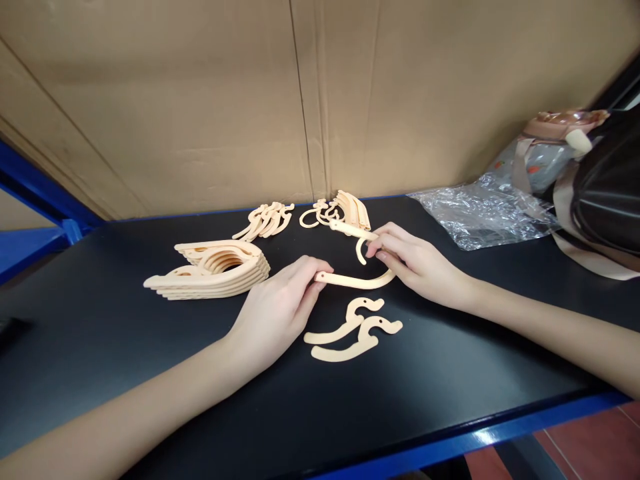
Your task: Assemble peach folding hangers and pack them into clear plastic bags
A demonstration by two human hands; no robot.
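A smooth, cream-coloured, U-shaped piece with small holes at its ends lies between my hands. My left hand pinches the tip of its near arm between thumb and fingers. Around its bend on the right, my right hand has its fingers closed, hiding part of it. A thin curved hook end shows inside the bend; whether it joins the piece cannot be seen. Just in front of my hands lie two wavy flat arms of the same cream material, one partly touching the other.
A stack of similar U-shaped pieces stands left of my left hand. Farther back lie a cluster of wavy arms and a group of hooks and curved pieces. Crumpled clear plastic, a bottle and a dark bag occupy the right.
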